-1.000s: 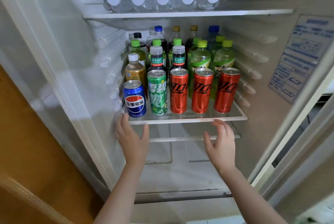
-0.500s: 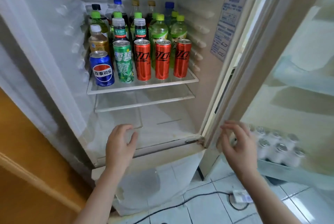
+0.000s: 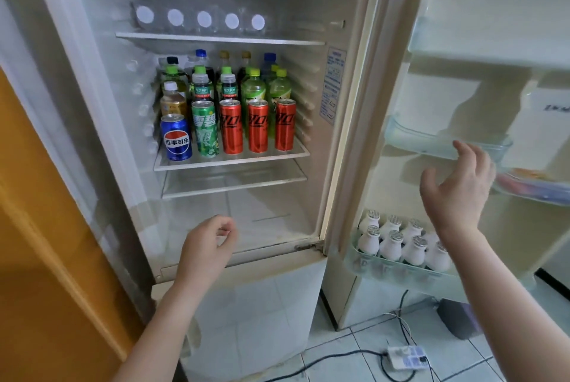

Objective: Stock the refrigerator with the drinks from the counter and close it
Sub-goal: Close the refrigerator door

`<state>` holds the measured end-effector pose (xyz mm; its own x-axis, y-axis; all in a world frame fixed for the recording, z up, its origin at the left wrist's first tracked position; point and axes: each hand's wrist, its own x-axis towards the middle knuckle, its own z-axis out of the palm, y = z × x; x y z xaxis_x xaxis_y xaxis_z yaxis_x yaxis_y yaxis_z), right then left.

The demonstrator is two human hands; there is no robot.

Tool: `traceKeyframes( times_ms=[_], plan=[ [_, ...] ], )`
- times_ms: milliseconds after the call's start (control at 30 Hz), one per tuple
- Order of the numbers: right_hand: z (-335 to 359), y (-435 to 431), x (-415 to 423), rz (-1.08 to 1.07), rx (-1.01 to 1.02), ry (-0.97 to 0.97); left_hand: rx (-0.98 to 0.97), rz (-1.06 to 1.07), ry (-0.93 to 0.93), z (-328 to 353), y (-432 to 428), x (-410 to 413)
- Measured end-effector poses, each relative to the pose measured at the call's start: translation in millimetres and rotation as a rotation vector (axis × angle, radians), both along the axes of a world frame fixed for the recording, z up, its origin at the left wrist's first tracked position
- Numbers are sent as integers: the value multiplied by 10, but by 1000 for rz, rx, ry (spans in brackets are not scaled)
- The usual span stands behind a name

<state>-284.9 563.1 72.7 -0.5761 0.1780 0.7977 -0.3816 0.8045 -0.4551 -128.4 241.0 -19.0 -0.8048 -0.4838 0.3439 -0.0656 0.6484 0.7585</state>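
Seemingly done with stocking: cans (image 3: 229,127) and bottles (image 3: 253,90) lined up on the middle shelf (image 3: 231,162). On to closing. Spread, empty right hand (image 3: 459,187) raised near the open door (image 3: 431,97); left hand (image 3: 208,242) loosely curled, holding nothing. Next: palm against door, swing it shut.

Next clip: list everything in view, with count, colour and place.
water bottles: five, clear, white caps, lying on top shelf
upright bottles: a dozen or more, mixed caps, middle shelf, rear
blue can: one, blue, middle shelf, front left
green can: one, green, beside the blue can
red cans: three, red, middle shelf, front right
small bottles: seven or eight, white, bottom rack of the open door
power strip: one, white, floor
left hand: empty, fingers loosely curled, low before the fridge
right hand: open, raised near the door's middle rack
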Motion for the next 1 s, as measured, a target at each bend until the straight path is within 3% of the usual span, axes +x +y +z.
traceKeyframes(
  times_ms=[167, 467, 833, 1000],
  plan=[
    [161, 293, -103, -2, 265, -72, -1, 28, 35, 99, 437, 212],
    [410, 503, -131, -9, 515, -233, -4, 82, -35, 41, 1038, 876],
    [659, 410, 106, 7, 649, -404, 36, 142, -50, 71, 1497, 1677],
    [672, 363, 438, 138, 785, -401, -18, 141, -18, 132, 1721, 1713]
  ],
)
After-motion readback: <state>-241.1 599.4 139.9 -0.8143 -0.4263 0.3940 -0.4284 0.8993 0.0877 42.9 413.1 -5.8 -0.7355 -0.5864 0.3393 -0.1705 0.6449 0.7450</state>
